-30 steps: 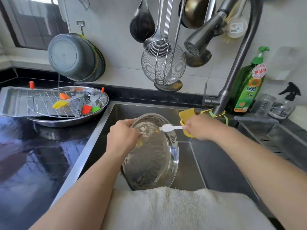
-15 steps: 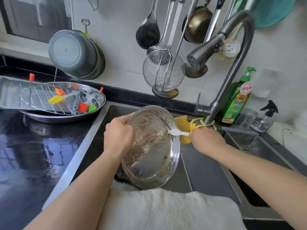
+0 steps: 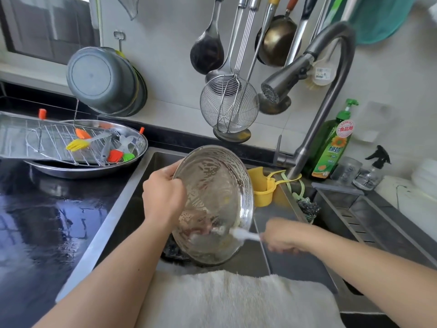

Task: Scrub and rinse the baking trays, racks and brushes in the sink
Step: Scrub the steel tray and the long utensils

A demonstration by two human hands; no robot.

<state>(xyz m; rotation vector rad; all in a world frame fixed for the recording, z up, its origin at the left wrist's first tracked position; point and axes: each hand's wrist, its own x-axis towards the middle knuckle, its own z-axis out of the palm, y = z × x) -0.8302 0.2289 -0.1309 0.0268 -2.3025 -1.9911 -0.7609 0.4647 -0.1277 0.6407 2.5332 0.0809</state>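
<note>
Kitchen sink (image 3: pixel 132 209), centre frame. Left hand (image 3: pixel 163 197) grips soapy round tray (image 3: pixel 215 204) w/ rim tilted; right hand (image 3: pixel 281 237) clamped on white brush (image 3: pixel 243 235), scrubbing lower part. Rack (image 3: pixel 47 143) & brushes (image 3: pixel 94 147) wait on counter (image 3: pixel 47 221), left of frame: judged early, rinse pending.

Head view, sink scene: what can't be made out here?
- Right hand: motion-blurred in the head view, so its finger positions on the white brush are unclear.
- Brush bristles: smeared against the round steel pan, so contact is uncertain.
- Sink floor beneath the pan: hidden by the pan and the white towel.
- Dish soap bottle label: small print is too small to read.
- Hanging utensils' handles: cut off by the top edge.
</note>
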